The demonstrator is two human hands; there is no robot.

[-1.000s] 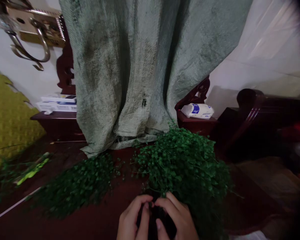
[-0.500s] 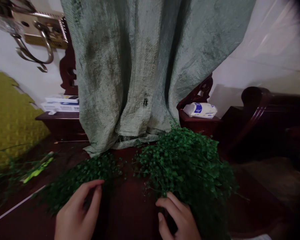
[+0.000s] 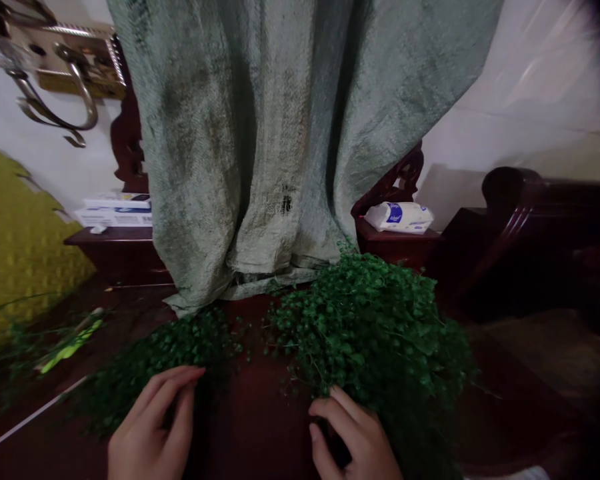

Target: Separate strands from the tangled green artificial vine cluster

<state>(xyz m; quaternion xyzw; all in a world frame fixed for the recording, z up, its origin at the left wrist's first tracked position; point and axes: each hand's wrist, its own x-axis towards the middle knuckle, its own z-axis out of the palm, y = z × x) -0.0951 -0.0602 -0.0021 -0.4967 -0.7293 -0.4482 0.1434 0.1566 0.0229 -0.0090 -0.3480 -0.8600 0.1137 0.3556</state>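
Two piles of leafy green plant sprigs lie on a dark red wooden surface (image 3: 257,407). My left hand (image 3: 153,423) is beside the smaller left pile (image 3: 167,350), its fingers bent and a gap showing between thumb and forefinger. Nothing can be made out in it. At the near edge of the larger right pile (image 3: 365,327) is my right hand (image 3: 353,437). Its fingers are curled, with the thumb apart from them, and the fingertips meet the lowest sprigs. No held sprig is visible there.
A grey-green woven sack (image 3: 275,133) hangs behind the piles. A tissue pack (image 3: 400,218) and white boxes (image 3: 115,210) rest on ledges. At left are a bright yellow-green tool (image 3: 73,347), loose stems and a thin white strip (image 3: 35,415). Metal hooks (image 3: 75,93) are on the wall.
The view has shifted slightly, so the background sits a little further left. My left hand's fingertips are slightly lower, thumb and forefinger still apart. My right hand stays at the larger pile's edge.
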